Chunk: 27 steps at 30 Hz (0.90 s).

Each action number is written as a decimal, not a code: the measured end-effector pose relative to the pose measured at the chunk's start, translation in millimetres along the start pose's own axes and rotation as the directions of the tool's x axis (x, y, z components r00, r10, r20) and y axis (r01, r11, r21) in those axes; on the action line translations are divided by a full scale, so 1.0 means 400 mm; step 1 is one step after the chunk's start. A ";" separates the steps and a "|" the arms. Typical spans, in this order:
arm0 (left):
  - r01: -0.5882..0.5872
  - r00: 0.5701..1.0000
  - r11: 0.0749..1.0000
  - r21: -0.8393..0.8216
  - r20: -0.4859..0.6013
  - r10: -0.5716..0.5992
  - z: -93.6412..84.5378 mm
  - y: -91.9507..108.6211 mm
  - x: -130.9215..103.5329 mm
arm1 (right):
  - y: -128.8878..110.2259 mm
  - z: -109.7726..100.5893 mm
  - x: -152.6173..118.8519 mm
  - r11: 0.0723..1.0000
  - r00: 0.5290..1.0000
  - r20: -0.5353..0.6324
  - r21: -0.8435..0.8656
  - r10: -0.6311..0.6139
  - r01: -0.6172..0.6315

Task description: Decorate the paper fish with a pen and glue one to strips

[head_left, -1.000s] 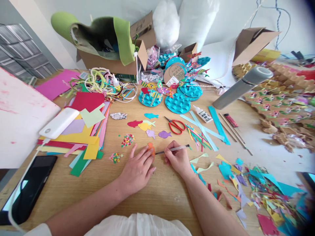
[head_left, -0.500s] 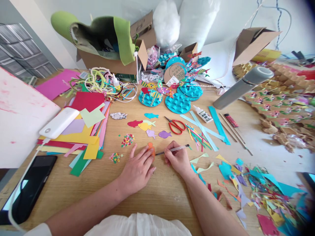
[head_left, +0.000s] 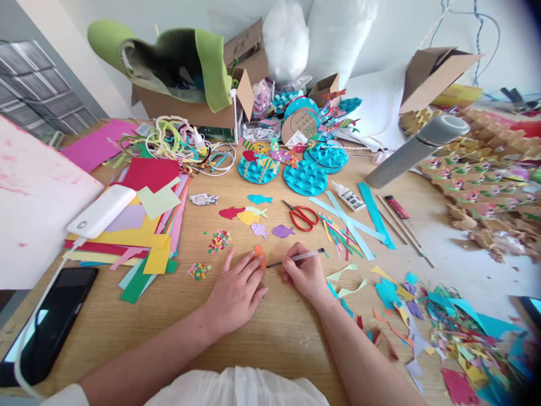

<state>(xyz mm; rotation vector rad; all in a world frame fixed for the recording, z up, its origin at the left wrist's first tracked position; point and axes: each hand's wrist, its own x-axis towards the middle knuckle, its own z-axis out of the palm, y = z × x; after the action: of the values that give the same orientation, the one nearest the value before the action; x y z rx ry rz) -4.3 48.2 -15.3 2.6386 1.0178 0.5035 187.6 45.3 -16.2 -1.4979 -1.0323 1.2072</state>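
Note:
My left hand lies flat on the wooden table, its fingertips pressing down an orange paper fish. My right hand grips a thin pen whose tip touches the orange fish at its right edge. Just beyond lie other cut-out paper fish: red, yellow, blue and two purple. Small piles of coloured paper bits sit left of my left hand.
Red scissors and a glue bottle lie beyond the fish. Stacked coloured paper with a white power bank is at left, a phone near left. Paper scraps cover the right; blue scalloped discs and boxes stand behind.

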 end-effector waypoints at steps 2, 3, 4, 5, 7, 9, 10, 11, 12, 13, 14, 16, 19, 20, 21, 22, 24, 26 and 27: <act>-0.001 1.000 1.000 0.006 -0.002 0.001 -0.001 0.001 0.001 | -0.001 -0.001 0.000 1.000 1.000 0.002 0.013 0.000 0.000; -0.001 1.000 1.000 0.008 -0.004 0.001 -0.001 0.001 0.001 | 0.000 -0.002 0.000 1.000 1.000 0.001 0.021 -0.002 0.001; 0.000 1.000 1.000 0.008 -0.006 0.000 -0.001 0.001 0.001 | 0.000 -0.003 0.000 1.000 1.000 -0.003 0.030 -0.004 0.004; 0.001 1.000 1.000 0.006 -0.007 -0.001 0.000 0.001 0.002 | 0.002 -0.004 0.000 0.999 1.000 -0.009 0.038 -0.007 0.008; 0.002 1.000 1.000 -0.004 -0.007 -0.002 -0.001 0.001 0.002 | 0.006 -0.006 0.002 0.999 1.000 -0.018 0.049 -0.016 0.017; 0.001 1.000 1.000 -0.014 -0.005 -0.001 -0.003 0.002 0.003 | 0.010 -0.006 0.003 0.998 0.999 -0.026 0.053 -0.026 0.027; 0.002 1.000 1.000 -0.015 0.001 -0.002 -0.005 0.002 0.003 | 0.011 -0.006 0.003 0.998 0.999 -0.028 0.053 -0.029 0.031; 0.003 1.000 1.000 -0.014 0.009 -0.003 -0.007 0.003 0.004 | 0.012 -0.006 0.004 0.998 0.999 -0.029 0.051 -0.031 0.033; 0.005 1.000 1.000 -0.009 0.018 -0.005 -0.009 0.003 0.004 | 0.013 -0.005 0.003 0.998 0.999 -0.030 0.048 -0.032 0.034; 0.006 1.000 1.000 -0.004 0.026 -0.006 -0.010 0.003 0.005 | 0.012 -0.005 0.003 0.998 0.999 -0.031 0.045 -0.032 0.033; 0.005 0.999 1.000 0.002 0.032 -0.005 -0.011 0.004 0.005 | 0.012 -0.004 0.002 0.999 0.999 -0.033 0.041 -0.029 0.030; 0.002 1.000 1.000 0.014 0.031 -0.003 -0.011 0.003 0.005 | 0.009 -0.003 0.001 0.999 0.999 -0.039 0.034 -0.022 0.023; -0.004 1.000 1.000 0.017 0.011 0.004 -0.005 0.001 0.003 | 0.003 -0.002 0.000 0.999 0.999 -0.049 0.028 -0.016 0.017; -0.004 1.000 1.000 0.014 0.005 0.004 -0.003 0.001 0.002 | 0.001 -0.001 0.000 0.999 0.999 -0.052 0.026 -0.017 0.018; -0.005 1.000 1.000 0.009 0.000 0.005 -0.002 0.000 0.002 | -0.002 -0.001 -0.001 1.000 0.998 -0.054 0.024 -0.018 0.020; -0.006 1.000 1.000 0.004 -0.003 0.006 -0.001 -0.001 0.001 | -0.004 0.000 -0.001 1.000 0.998 -0.056 0.021 -0.019 0.021; -0.007 1.000 1.000 -0.004 -0.003 0.007 0.001 -0.002 0.001 | -0.009 0.001 -0.002 1.000 0.998 -0.058 0.013 -0.021 0.022; -0.008 1.000 1.000 -0.005 -0.004 0.008 0.001 -0.002 0.001 | -0.012 0.003 -0.004 1.000 0.998 -0.058 0.006 -0.018 0.019; -0.009 1.000 1.000 -0.003 -0.006 0.009 0.001 -0.002 0.001 | -0.014 0.004 -0.004 1.000 0.998 -0.056 0.005 -0.016 0.017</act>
<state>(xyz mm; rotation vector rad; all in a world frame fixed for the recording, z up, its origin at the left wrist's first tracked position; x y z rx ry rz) -4.3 49.0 -15.9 2.6418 1.0072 0.5142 185.6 45.1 -10.7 -1.5080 -1.0010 1.1492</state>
